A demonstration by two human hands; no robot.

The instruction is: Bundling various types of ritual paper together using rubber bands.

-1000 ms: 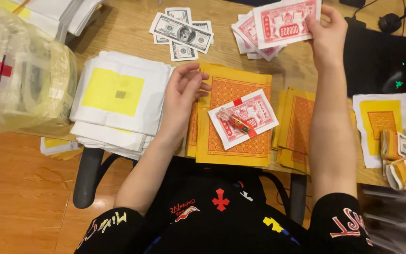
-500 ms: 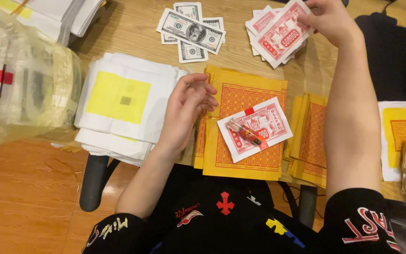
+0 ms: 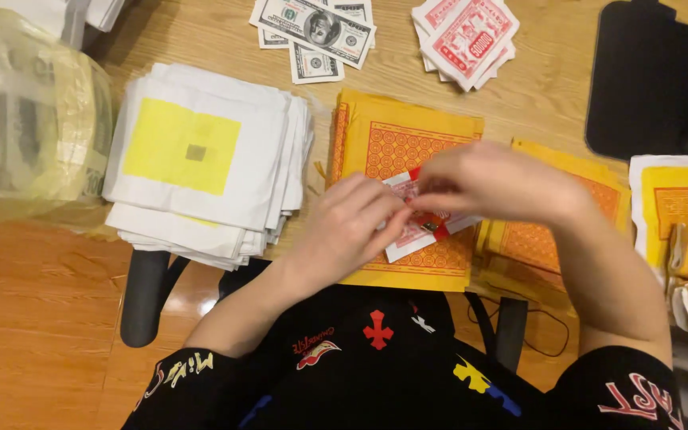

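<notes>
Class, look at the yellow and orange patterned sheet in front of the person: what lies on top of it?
On the yellow and orange sheet lies a red-and-white paper note, with the left hand and right hand over it. The hands cover most of the note.

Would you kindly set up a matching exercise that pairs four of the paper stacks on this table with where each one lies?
Things:
1. white sheets with a yellow square
2. green banknote-style papers
3. red and white note-style papers
4. yellow sheets with an orange pattern

Places:
A. top edge, right of centre
B. under both hands, the left hand and the right hand
C. left side, beside a clear plastic bag
D. top edge, near the centre

Pairs: 1-C, 2-D, 3-A, 4-B
</notes>
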